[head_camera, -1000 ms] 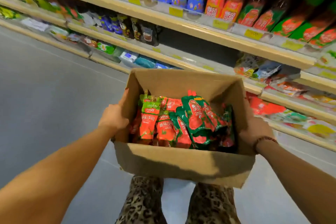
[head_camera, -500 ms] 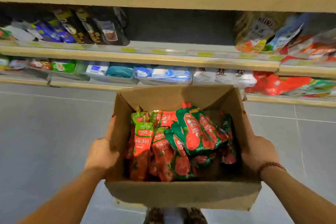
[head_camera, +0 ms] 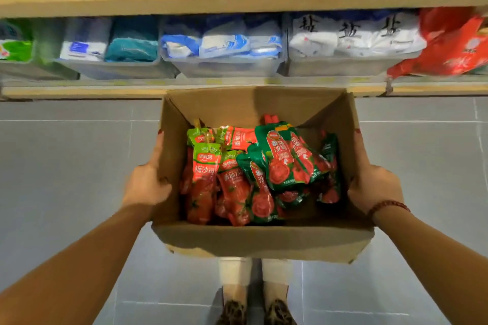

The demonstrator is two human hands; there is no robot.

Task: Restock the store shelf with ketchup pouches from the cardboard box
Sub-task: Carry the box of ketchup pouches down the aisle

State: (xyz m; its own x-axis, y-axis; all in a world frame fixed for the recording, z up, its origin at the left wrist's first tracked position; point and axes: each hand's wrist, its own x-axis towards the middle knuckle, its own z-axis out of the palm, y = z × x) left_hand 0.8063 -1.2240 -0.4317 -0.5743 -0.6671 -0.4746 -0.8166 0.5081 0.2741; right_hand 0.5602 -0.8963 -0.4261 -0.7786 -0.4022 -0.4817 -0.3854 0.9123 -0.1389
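The left hand (head_camera: 146, 182) and right hand (head_camera: 375, 187) are well apart, each gripping a side wall of the cardboard box (head_camera: 264, 241), which hangs above the floor (head_camera: 66, 166). Over the last second the box has come down and squared up to the bottom shelf (head_camera: 79, 91); the bottle rows above have dropped out of view. The ketchup pouches (head_camera: 253, 171) are all still inside (none stocked yet). Setting the box down looks next, probably nearer the red packs (head_camera: 454, 47) at far right.

Clear bins (head_camera: 227, 68) hold blue-white packets (head_camera: 224, 42); salt bags (head_camera: 351, 39) beside red bags (head_camera: 454, 47); grey floor tiles (head_camera: 66, 166).
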